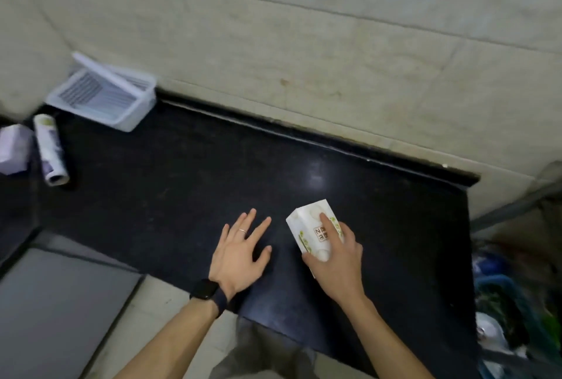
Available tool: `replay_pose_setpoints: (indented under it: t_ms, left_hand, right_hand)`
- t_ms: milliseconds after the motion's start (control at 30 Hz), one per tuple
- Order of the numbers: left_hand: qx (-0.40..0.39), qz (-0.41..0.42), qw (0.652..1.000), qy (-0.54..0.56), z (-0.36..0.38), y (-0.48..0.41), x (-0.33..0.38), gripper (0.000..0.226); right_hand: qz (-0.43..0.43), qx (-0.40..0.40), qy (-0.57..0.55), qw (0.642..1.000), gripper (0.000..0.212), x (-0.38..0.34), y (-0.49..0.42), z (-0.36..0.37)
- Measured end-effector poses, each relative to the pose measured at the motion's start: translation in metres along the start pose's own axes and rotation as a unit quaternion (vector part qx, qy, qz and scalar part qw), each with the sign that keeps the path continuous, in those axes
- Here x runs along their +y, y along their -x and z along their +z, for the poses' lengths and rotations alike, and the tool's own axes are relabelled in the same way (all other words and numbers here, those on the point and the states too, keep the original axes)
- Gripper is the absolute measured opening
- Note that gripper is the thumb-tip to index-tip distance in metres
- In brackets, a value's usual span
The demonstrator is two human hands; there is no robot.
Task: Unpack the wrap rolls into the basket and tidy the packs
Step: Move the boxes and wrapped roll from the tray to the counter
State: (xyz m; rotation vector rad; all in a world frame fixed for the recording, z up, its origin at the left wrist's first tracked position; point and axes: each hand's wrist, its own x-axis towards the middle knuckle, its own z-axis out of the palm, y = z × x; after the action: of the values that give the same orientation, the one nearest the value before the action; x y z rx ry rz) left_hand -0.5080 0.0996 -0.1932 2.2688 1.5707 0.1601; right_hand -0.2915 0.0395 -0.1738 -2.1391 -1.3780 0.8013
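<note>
One pack [313, 228] under right-hand fingers [330, 226].

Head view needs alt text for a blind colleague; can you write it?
A person's right hand grips a white box on a black counter, the left hand open beside it. Far left lie a white basket and a loose roll.

My right hand [337, 260] covers the near end of the white printed carton [313, 226], so I cannot read its lower face. The pale lilac pack [13, 149] is cut by the left edge. At the right edge, the blue-green clutter [514, 296] is too blurred to identify.
</note>
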Motion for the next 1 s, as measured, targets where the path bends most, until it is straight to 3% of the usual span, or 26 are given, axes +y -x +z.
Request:
replay_pose_setpoints:
  t_ms: [167,400,733,1000]
  left_hand:
    - [0.094,-0.146,0.985,0.018,-0.055,0.050,-0.073,0.062]
    - [0.173,-0.269,0.947,0.015,-0.118,0.123,-0.202,0.061]
    - [0.226,-0.319,0.921,0.009,-0.197,0.193,-0.398,0.061]
    - [0.225,-0.353,0.908,0.014,-0.239,0.176,-0.500,0.062]
  right_hand:
    - [-0.129,-0.063,-0.006,0.990,0.087,-0.094,0.002,0.047]
    - [-0.241,-0.122,-0.034,0.962,0.091,-0.219,0.022,0.140]
    - [-0.297,-0.146,-0.031,0.943,0.092,-0.394,0.058,0.278]
    - [-0.312,-0.163,-0.018,0.936,0.092,-0.485,0.040,0.355]
